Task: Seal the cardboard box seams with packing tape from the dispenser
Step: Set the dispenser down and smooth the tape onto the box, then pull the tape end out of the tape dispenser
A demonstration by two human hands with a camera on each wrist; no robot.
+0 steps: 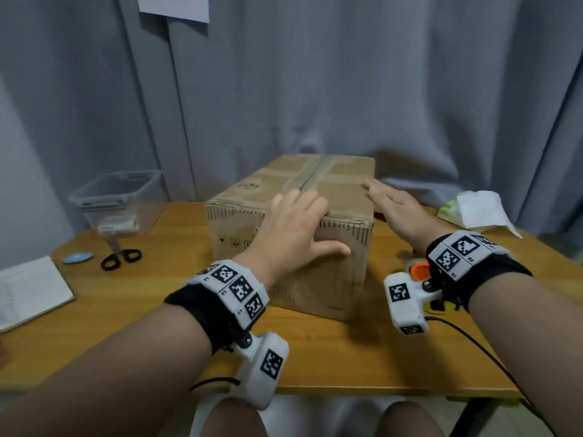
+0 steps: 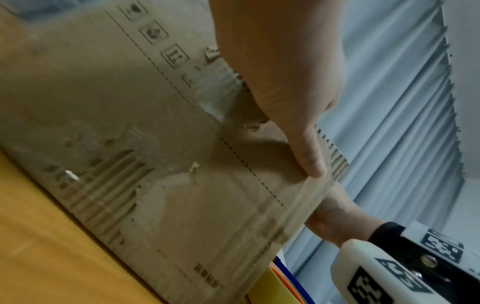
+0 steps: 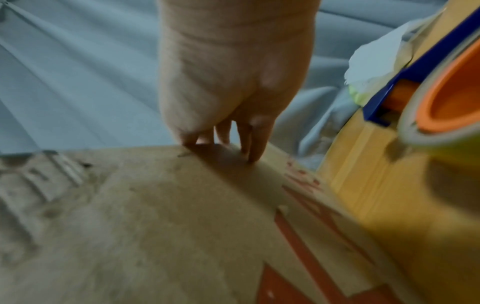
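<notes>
— Cardboard box (image 1: 334,197)?
— Mid-desk (image 1: 157,326), long axis running away from the person; worn, taped centre seam.
— Hands?
— Left hand (image 1: 293,228) draped over near top edge; right hand (image 1: 394,209) flat on right edge. Neither grip closed.
— Tape dispenser (image 1: 418,269)?
— Right of box.

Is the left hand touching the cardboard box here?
Touching. Head view: the left hand lies over the cardboard box front top edge; left wrist view shows its thumb against the front face.

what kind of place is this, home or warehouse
Probably a home desk or small recording corner, not a warehouse: a small yellow wooden table against grey curtains, with black-handled scissors and an open notebook.
</notes>
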